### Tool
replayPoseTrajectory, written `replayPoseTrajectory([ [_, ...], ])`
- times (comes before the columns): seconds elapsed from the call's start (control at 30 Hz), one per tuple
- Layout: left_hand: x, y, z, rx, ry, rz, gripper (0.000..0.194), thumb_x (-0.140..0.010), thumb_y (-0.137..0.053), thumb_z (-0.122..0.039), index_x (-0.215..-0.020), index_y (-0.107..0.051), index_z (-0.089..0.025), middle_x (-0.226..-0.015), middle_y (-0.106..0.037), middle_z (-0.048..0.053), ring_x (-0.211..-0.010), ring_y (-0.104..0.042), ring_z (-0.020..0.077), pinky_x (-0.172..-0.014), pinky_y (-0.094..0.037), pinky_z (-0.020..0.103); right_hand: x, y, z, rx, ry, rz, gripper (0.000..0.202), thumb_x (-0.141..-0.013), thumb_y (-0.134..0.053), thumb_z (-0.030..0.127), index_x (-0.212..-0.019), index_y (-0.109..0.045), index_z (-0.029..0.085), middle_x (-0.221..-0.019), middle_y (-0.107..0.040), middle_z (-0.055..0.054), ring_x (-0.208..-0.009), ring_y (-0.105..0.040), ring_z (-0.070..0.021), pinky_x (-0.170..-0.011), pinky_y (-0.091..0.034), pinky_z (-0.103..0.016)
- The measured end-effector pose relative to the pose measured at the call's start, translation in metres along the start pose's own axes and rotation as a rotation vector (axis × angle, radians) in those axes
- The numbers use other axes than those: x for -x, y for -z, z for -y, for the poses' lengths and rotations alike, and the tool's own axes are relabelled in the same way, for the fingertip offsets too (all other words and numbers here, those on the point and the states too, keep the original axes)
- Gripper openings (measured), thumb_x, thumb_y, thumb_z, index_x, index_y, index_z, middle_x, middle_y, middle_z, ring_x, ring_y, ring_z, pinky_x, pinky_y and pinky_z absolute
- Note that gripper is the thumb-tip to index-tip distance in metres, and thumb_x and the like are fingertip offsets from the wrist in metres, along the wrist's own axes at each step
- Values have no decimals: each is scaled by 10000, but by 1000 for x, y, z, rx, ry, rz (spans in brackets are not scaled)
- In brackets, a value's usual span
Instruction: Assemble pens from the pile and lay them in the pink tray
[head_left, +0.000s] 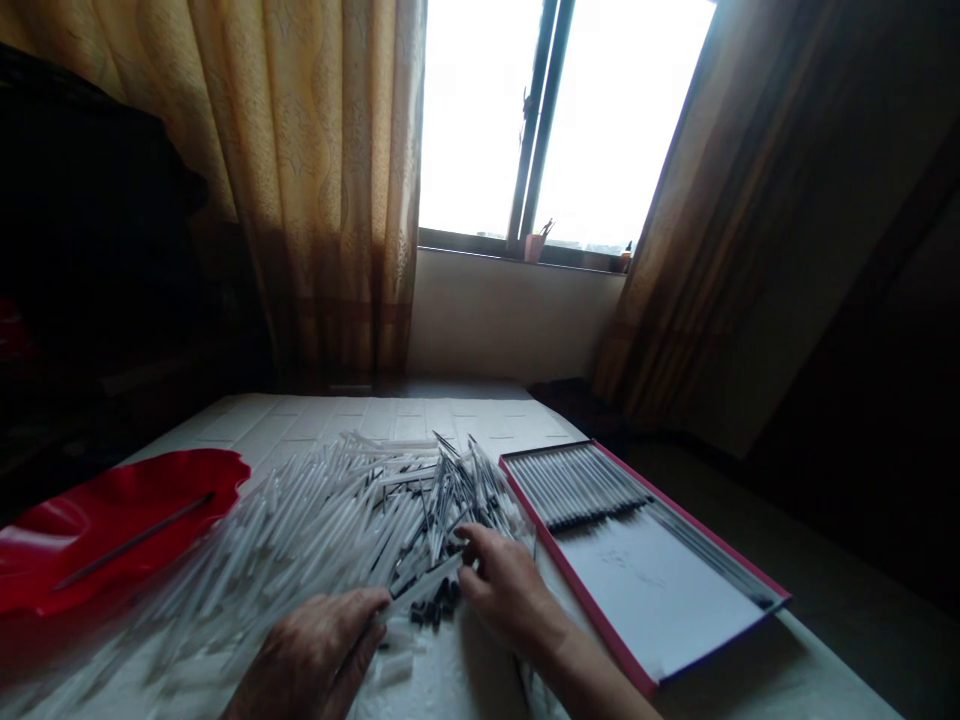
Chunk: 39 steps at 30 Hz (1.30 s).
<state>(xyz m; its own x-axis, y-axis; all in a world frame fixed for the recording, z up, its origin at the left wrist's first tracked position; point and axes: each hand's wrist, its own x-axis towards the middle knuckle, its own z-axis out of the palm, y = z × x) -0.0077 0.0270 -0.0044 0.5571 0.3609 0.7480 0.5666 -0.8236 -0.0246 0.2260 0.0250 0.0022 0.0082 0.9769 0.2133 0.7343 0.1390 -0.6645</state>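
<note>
My left hand (311, 645) is at the lower middle, thumb and fingers pinched on a clear plastic tube (424, 590) with a dark end. The tube slants up toward my right hand (506, 585), whose thumb and index finger are apart near its far end. Whether my right hand touches the tube is hard to tell. Small black caps (427, 612) lie between my hands. Behind them spreads a big pile of clear tubes (300, 520), with dark thin pointed sticks (457, 485) heaped at its right side.
A red scalloped tray (150, 480) with one dark stick stands at the left. At the right, a pink-edged box (577, 580) holds a row of filled tubes (581, 485) and white paper (652, 580). Beyond the white table (480, 415) are curtains and a window.
</note>
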Motion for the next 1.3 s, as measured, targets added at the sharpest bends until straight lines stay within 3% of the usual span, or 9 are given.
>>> replayPoseTrajectory([
  [0.13,-1,2,-1,1,16,-21,329,-1038,-307,-388,-1020,-601,-242,-796,-788,-6,-662,-759,153,-620,-584,191,-2,15,2,-570,-54,-65,207,-795,-580,304,-929,-652,164,-789,-674,-41,-647,-634,-177,-574,-499,-283],
  [0.23,-3,3,-2,0,19,-41,335,-1038,-305,-387,-1010,-604,-238,-784,-788,-7,-640,-756,152,-598,-586,191,-3,27,8,-887,-87,-213,316,-740,-684,461,-854,-621,173,-716,-634,-2,-580,-607,-143,-498,-481,-241],
  [0.33,-3,3,-2,4,15,-35,320,-1034,-326,-387,-1013,-607,-236,-786,-788,-10,-644,-757,150,-602,-592,193,-2,35,13,-1011,-75,-320,369,-681,-763,488,-830,-634,175,-724,-648,0,-580,-605,-127,-487,-481,-219],
  [0.6,2,1,0,-8,9,-27,319,-1037,-324,-377,-1027,-603,-224,-807,-788,1,-674,-761,157,-621,-598,209,1,35,18,-1050,-42,-321,370,-668,-800,475,-808,-656,165,-684,-657,4,-559,-606,-117,-478,-479,-200],
  [0.83,3,0,1,-4,3,15,329,-1047,-284,-377,-1043,-574,-222,-789,-781,0,-657,-758,159,-597,-598,224,2,23,14,-1038,20,-274,334,-744,-752,477,-833,-655,170,-728,-688,-16,-576,-634,-126,-467,-483,-192],
  [1.07,2,2,1,-5,3,67,338,-1047,-281,-374,-1031,-583,-223,-782,-782,2,-642,-758,168,-563,-609,244,6,26,17,-965,97,-274,271,-779,-741,437,-851,-676,184,-713,-671,1,-574,-623,-102,-486,-467,-167],
  [1.3,1,0,0,-5,19,-10,332,-1052,-288,-378,-1017,-579,-222,-798,-795,6,-671,-772,159,-607,-620,213,11,29,21,-960,153,-234,193,-801,-731,382,-855,-689,201,-728,-661,9,-614,-628,-99,-532,-471,-168],
])
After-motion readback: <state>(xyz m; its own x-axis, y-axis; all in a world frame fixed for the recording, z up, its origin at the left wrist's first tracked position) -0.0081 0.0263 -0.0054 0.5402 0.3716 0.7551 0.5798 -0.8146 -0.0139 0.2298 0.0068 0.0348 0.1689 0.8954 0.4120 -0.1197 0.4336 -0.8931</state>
